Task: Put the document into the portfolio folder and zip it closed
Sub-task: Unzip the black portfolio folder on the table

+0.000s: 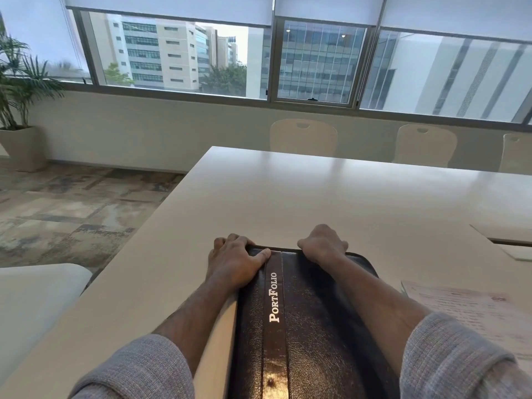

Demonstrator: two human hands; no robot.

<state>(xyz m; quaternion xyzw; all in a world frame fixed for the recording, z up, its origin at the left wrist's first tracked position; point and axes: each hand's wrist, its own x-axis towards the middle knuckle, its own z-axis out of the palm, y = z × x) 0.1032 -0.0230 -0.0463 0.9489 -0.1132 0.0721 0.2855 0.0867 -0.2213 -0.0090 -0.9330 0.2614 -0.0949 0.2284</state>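
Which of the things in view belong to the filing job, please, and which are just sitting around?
Part of the job:
- portfolio folder, closed, gripped at its far edge by the left hand and right hand
- document, lying on the table to the folder's right

Just around:
- chairs
- potted plant

Item count:

- Portfolio folder (302,318): one, under both hands.
- Hands: two, a left hand (234,262) and a right hand (324,244), both at the folder's far edge.
- Document (472,312): one, on the table (316,191) to the right of the right hand.
- Chairs: three beyond the hands, at the table's far side (303,138), (424,145), (516,152).
- Potted plant (20,110): one, far left of the left hand.
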